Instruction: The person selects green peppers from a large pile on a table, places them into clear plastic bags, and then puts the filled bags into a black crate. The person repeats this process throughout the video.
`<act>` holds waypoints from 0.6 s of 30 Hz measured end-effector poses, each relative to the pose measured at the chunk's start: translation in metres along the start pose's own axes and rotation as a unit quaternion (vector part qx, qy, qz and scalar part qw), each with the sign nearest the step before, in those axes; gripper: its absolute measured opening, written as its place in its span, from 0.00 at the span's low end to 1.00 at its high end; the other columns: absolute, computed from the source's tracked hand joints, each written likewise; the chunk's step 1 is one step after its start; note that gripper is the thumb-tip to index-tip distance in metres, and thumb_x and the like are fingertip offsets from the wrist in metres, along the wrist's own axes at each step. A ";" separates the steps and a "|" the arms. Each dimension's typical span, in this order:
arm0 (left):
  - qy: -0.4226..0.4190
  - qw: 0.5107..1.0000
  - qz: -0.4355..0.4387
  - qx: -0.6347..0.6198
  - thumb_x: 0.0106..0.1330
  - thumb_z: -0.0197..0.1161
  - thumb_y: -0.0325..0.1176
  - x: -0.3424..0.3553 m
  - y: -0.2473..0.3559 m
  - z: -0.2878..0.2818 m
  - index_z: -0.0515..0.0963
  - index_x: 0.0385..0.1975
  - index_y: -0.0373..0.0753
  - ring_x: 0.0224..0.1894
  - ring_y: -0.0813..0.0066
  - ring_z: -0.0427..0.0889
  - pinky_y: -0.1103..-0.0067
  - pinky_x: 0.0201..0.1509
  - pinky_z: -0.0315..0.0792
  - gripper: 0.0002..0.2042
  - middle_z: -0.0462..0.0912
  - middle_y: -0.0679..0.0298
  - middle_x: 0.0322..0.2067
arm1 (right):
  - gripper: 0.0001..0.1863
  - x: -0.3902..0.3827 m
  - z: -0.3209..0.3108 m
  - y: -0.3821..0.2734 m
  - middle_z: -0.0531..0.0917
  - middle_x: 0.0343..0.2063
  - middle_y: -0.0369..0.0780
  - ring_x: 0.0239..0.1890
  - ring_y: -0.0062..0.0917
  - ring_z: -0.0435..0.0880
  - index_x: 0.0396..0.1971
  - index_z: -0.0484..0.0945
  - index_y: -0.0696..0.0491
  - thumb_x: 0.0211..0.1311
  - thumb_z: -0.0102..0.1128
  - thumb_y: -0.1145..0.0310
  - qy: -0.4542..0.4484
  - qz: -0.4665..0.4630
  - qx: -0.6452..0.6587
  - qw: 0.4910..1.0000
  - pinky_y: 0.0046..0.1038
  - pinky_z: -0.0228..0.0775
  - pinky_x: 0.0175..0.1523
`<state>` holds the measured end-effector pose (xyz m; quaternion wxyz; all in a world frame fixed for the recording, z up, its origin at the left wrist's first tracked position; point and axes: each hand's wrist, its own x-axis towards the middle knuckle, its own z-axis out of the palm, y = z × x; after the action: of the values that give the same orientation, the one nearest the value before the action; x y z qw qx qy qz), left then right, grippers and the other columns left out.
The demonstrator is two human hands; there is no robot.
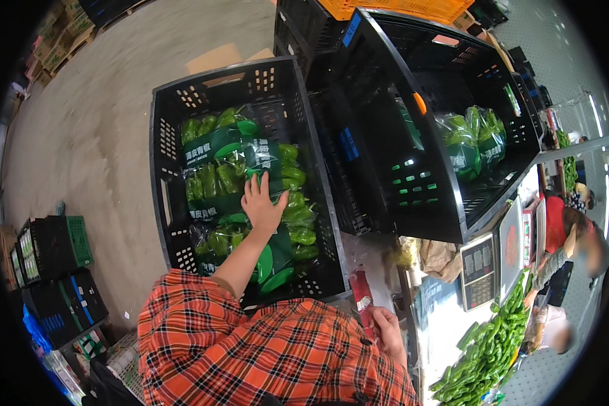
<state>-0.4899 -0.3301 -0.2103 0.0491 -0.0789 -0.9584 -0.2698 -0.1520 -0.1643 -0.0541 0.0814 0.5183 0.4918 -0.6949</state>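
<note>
Hands well apart: left hand (264,203) spread flat, fingers unclosed, on bagged green peppers (227,177) at 9 o'clock, close to centre; right hand (388,331) half-curled at 5 o'clock, beside a red strip (361,287), cannot tell whether gripping it. Could bruise pods or split the clear film by pressing down too hard with the left; could also snag film on slotted crate walls through dragging a bag sideways, or upset the rows by pushing unevenly.

At 10 o'clock, near black crate (227,98), holding those green-banded bags in rows, some turned crosswise along its right side. At 2 o'clock, just beside and apparently higher, second black crate (372,88), with bags of peppers (490,135) grouped inside. At 8 o'clock, dark crates (64,311), contents unclear. At 1 o'clock, part of an orange crate (399,8), contents unclear. At 4 o'clock, on a white surface (443,325), heaped loose green peppers (480,348), then a scale (479,271).
</note>
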 end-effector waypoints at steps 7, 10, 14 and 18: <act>-0.047 0.998 0.039 0.021 0.59 0.53 0.49 -0.019 -0.012 -0.007 0.60 0.58 0.47 0.63 0.52 0.50 0.55 0.59 0.48 0.28 0.54 0.54 0.60 | 0.11 -0.020 -0.022 0.007 0.74 0.18 0.31 0.13 0.09 0.61 0.38 0.75 0.56 0.59 0.53 0.66 -0.004 -0.048 0.055 0.997 0.12 0.50 0.19; -0.165 0.958 0.224 0.073 0.59 0.54 0.49 -0.035 -0.001 -0.034 0.59 0.59 0.53 0.64 0.49 0.45 0.47 0.59 0.42 0.27 0.51 0.55 0.62 | 0.13 -0.034 -0.052 0.030 0.76 0.18 0.33 0.15 0.11 0.67 0.40 0.74 0.55 0.60 0.53 0.63 0.015 -0.062 0.117 0.991 0.11 0.54 0.19; -0.103 0.965 0.214 0.109 0.59 0.56 0.36 -0.018 0.006 -0.022 0.60 0.58 0.55 0.62 0.48 0.50 0.47 0.58 0.45 0.26 0.55 0.55 0.60 | 0.14 -0.049 -0.087 0.079 0.76 0.19 0.32 0.17 0.13 0.70 0.40 0.74 0.53 0.60 0.52 0.60 0.067 -0.041 0.158 0.984 0.13 0.57 0.20; -0.135 0.960 0.188 0.160 0.53 0.52 0.24 -0.034 0.026 -0.014 0.59 0.59 0.50 0.64 0.50 0.48 0.47 0.59 0.44 0.30 0.53 0.55 0.61 | 0.14 -0.103 -0.102 0.127 0.78 0.22 0.35 0.21 0.17 0.73 0.39 0.74 0.52 0.60 0.51 0.58 0.134 -0.032 0.331 0.934 0.19 0.62 0.23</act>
<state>-0.4510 -0.3198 -0.1896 -0.0193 -0.2850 -0.9545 -0.0859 0.0387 -0.1911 -0.0455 -0.1833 0.5882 0.2564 -0.7448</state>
